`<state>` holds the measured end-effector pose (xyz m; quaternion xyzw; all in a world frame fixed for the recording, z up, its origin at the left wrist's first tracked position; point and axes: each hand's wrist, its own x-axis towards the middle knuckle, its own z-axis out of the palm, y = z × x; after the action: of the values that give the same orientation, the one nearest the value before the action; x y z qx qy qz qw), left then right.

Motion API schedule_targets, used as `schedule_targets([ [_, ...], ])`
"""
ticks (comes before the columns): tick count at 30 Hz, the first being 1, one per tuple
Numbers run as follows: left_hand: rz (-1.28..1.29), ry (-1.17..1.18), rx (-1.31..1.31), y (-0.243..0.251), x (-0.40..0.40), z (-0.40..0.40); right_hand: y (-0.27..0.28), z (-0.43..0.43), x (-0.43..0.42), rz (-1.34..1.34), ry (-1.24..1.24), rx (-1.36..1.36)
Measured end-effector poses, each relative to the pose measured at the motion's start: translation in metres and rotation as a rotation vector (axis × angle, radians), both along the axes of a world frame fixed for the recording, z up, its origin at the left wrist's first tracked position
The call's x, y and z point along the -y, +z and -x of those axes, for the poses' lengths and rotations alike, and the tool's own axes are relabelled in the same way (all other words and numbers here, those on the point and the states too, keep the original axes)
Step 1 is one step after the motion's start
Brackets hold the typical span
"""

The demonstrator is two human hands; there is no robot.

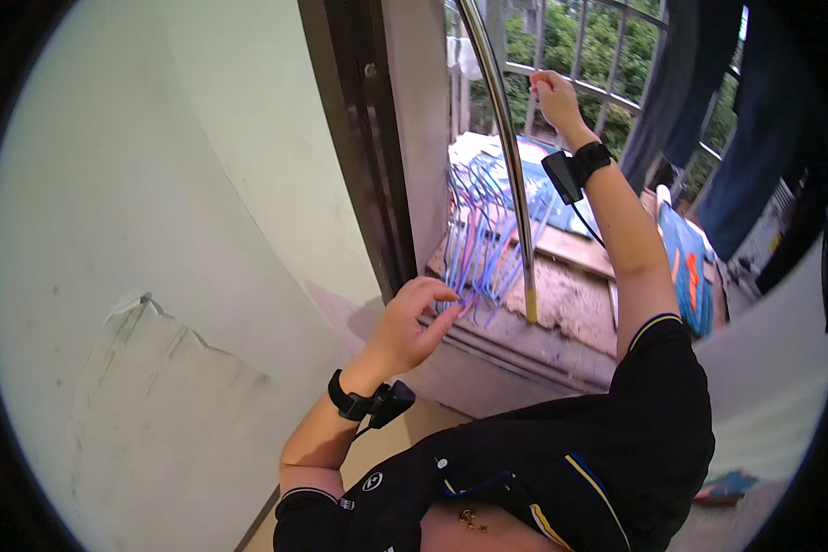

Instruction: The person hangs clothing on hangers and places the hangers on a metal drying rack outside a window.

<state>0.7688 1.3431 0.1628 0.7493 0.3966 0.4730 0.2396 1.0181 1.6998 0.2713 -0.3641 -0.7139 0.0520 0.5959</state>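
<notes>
My left hand [417, 324] is beside a bunch of blue, purple and pink clothes hangers [479, 259] on the window ledge; thumb and fingers are apart, and I see nothing held between them. My right hand [557, 100] is raised and reaches past a curved metal pole [510, 131] towards the window bars. Its fingers are curled, with a small reddish patch at the fingertips; I cannot tell whether it grips something. Each wrist wears a black strap with a small device. Blue and white plastic packaging [559, 200] lies below my right hand.
Dark trousers [745, 138] hang at the right. A metal window grille [614, 55] stands behind the ledge. A rolled blue item [686, 269] with an orange strip lies right of my arm. A dark door frame [362, 138] and a wall with peeling paint [179, 331] are at the left.
</notes>
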Motion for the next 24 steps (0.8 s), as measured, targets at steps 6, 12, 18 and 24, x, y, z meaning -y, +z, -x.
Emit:
schedule_targets([
  [6,-0.026,-0.084,0.093,-0.026,0.071,0.016,-0.030,-0.002,0.146,0.074,-0.062,0.011],
  [12,0.101,-0.213,0.152,-0.038,0.112,0.006,-0.091,-0.031,0.286,0.130,-0.305,0.141],
  [18,0.221,-0.309,0.085,-0.043,0.118,-0.036,-0.111,-0.089,0.389,0.158,-0.566,0.167],
  [24,0.234,-0.452,0.149,-0.060,0.094,-0.115,-0.107,-0.121,0.463,0.121,-0.704,0.113],
])
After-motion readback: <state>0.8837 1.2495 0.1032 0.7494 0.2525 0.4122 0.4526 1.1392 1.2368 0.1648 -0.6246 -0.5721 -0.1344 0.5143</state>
